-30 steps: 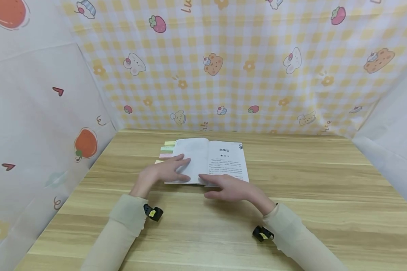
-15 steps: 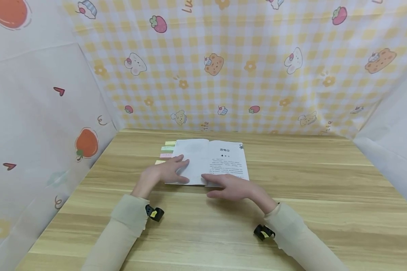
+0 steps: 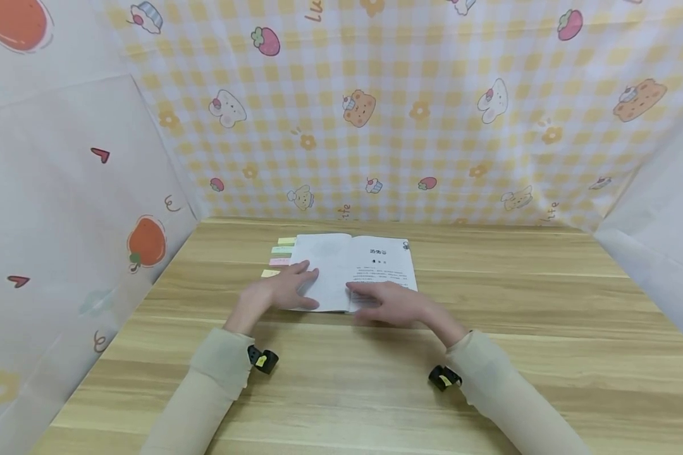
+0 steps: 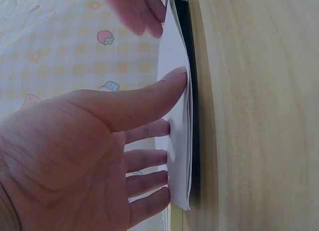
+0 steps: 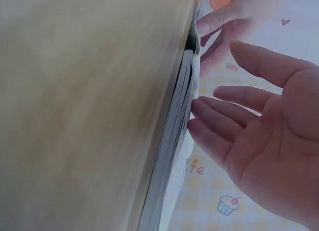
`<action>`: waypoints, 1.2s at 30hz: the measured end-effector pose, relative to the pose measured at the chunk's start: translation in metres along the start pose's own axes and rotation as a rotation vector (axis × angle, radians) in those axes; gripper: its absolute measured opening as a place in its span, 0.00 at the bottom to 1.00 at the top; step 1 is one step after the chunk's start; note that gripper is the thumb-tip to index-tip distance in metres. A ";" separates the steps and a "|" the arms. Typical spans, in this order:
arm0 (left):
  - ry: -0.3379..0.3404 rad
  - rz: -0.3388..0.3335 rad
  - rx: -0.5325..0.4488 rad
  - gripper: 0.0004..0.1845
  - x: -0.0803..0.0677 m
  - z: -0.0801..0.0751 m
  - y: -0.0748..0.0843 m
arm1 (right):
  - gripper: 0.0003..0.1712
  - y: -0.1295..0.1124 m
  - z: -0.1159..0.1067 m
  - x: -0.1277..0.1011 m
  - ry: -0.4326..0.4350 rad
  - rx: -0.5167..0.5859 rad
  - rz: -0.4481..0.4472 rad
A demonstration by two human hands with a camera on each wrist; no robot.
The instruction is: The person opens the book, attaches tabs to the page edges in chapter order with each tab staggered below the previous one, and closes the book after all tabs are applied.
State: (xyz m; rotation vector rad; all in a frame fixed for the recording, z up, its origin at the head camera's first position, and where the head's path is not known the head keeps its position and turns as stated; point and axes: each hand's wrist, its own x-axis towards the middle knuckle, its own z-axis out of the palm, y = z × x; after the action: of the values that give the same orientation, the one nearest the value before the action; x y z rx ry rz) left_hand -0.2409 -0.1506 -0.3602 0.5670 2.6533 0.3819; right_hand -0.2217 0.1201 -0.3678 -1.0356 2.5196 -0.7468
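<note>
An open book [image 3: 324, 253] lies on the table, its left page nearly blank and its right page printed with a heading and lines of text. Several coloured sticky tabs [image 3: 281, 251] stick out from its left edge. My left hand [image 3: 281, 287] rests on the left page, fingertips and thumb touching the paper with the fingers spread. Over the lower part of the right page is my right hand [image 3: 395, 303], its fingers extended toward the fold. In the right wrist view some fingertips [image 5: 197, 109] touch the page, while the thumb and index finger stand off it.
The wooden table [image 3: 518, 284] extends on all sides of the book. Behind it hangs a yellow checked cloth [image 3: 421, 145], and a white patterned sheet [image 3: 79, 208] covers the left side. A small black camera [image 3: 264, 361] is worn at the left wrist, another camera [image 3: 444, 378] at the right.
My right hand has shifted slightly right and farther up over the right page. My left hand stays in the same place on the left page.
</note>
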 end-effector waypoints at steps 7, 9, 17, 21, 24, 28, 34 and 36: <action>0.002 -0.010 0.008 0.42 0.002 0.000 0.000 | 0.36 0.004 -0.011 0.006 -0.025 -0.051 0.031; -0.001 -0.014 0.008 0.42 0.001 0.000 0.000 | 0.36 0.004 -0.015 0.008 -0.038 -0.062 0.037; -0.007 -0.018 0.006 0.42 0.001 -0.001 0.002 | 0.35 0.009 -0.025 0.018 -0.037 -0.103 0.080; -0.003 -0.023 0.006 0.42 0.002 0.000 0.002 | 0.35 0.013 -0.029 0.025 -0.028 -0.110 0.094; 0.002 -0.023 0.009 0.42 0.002 0.000 0.002 | 0.36 0.016 -0.033 0.030 -0.023 -0.107 0.101; 0.003 -0.025 0.012 0.42 0.002 0.001 0.002 | 0.36 0.021 -0.038 0.037 -0.010 -0.118 0.089; -0.002 -0.029 0.017 0.42 0.001 0.001 0.003 | 0.35 0.013 -0.049 0.045 -0.004 -0.128 0.144; 0.000 -0.028 0.023 0.42 0.001 0.001 0.004 | 0.35 0.013 -0.051 0.050 0.010 -0.134 0.150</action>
State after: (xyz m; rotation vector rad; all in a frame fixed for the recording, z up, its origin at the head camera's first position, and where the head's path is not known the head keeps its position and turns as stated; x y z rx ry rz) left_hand -0.2400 -0.1469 -0.3596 0.5356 2.6654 0.3438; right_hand -0.2866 0.1094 -0.3385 -0.8738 2.6510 -0.5483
